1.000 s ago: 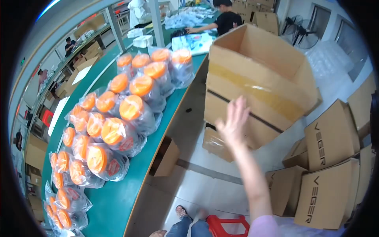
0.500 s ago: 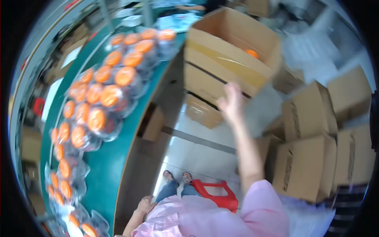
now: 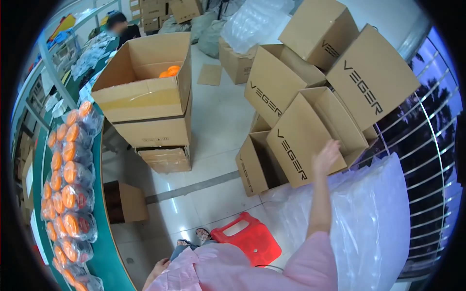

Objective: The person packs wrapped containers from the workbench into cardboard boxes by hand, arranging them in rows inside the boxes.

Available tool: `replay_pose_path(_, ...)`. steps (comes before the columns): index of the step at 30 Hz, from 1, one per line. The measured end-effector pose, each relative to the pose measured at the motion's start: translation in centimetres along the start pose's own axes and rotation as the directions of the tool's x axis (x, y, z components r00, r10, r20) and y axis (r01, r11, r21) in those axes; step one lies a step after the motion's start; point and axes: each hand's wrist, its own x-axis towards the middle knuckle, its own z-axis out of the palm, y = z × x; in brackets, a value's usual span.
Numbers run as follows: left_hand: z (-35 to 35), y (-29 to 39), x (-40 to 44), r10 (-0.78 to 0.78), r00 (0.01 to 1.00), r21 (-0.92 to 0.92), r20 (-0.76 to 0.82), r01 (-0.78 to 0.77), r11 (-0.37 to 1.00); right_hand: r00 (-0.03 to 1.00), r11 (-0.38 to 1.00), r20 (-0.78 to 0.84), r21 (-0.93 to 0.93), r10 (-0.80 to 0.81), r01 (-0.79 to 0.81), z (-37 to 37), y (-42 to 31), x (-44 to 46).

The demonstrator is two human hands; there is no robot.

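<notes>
My right hand (image 3: 326,157) is stretched out in front of an open VEGER carton (image 3: 296,145), its fingers extended over the carton's near edge; contact is unclear. Low beside my pink shirt is my left hand (image 3: 160,267), its fingers mostly hidden. On the green table (image 3: 109,242) at the left stand several jars with orange lids (image 3: 70,172) in clear bags. A large open carton (image 3: 145,99) beside the table holds orange-lidded items (image 3: 171,72) and rests on another box.
More VEGER cartons (image 3: 374,77) are piled at the right, by a metal railing (image 3: 427,160). Clear plastic bags (image 3: 359,223) lie below them. A red stool (image 3: 250,240) stands by my feet. Another person (image 3: 127,34) is at the table's far end.
The view has swung right, towards the VEGER cartons. My right hand has gone from beside the large open carton to the VEGER pile. My left hand stays low.
</notes>
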Motion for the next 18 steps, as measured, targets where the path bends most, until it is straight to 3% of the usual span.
replay_pose_path(2,0.4,-1.7,1.2,-0.027,1.0,0.092,-0.005,0.027,0.995,0.944,0.98,0.295,0.089,0.144,-0.178,3.5,4.5,3.8)
replay_pose_path(3,0.4,-1.0,0.4,-0.062,0.998,-0.015,-0.008,0.062,0.998,0.942,0.985,0.316,0.093,0.112,-0.148,3.3,4.9,5.1)
replay_pose_path(5,0.4,1.0,-1.1,-0.135,0.989,-0.036,-0.064,0.133,0.991,0.675,0.986,0.738,0.103,0.014,-0.133,1.2,4.7,7.2)
replay_pose_path(7,0.9,-0.3,-0.6,-0.138,0.988,-0.039,-0.067,0.135,0.99,0.612,0.952,0.731,0.259,-0.303,0.162,1.6,1.2,4.8)
replay_pose_path(8,1.5,-1.0,-0.3,-0.16,0.985,-0.05,-0.064,0.157,0.986,0.667,0.958,0.687,0.216,-0.287,0.19,-0.3,-2.3,2.7)
replay_pose_path(10,2.0,-2.2,-0.1,-0.129,0.991,-0.102,-0.048,0.123,0.987,0.74,0.909,0.546,0.35,-0.393,0.224,-2.9,-4.5,-2.0)
replay_pose_path(12,1.6,-0.2,-1.8,-0.146,0.985,-0.075,-0.087,0.14,0.987,0.744,0.859,0.476,0.441,-0.469,0.259,-10.7,-4.4,-6.1)
replay_pose_path(14,2.1,0.6,-3.5,-0.209,0.967,-0.181,-0.148,0.181,0.967,0.651,0.733,0.352,0.439,-0.672,0.52,-15.1,-1.3,-9.4)
replay_pose_path(17,3.6,-1.8,-4.1,-0.257,0.952,-0.238,-0.167,0.214,0.947,0.5,0.536,0.286,0.696,-0.817,0.478,-21.7,-1.6,-9.8)
replay_pose_path(18,3.9,-2.6,-4.3,-0.26,0.952,-0.226,-0.164,0.22,0.949,0.446,0.477,0.247,0.701,-0.86,0.531,-22.1,-3.0,-10.3)
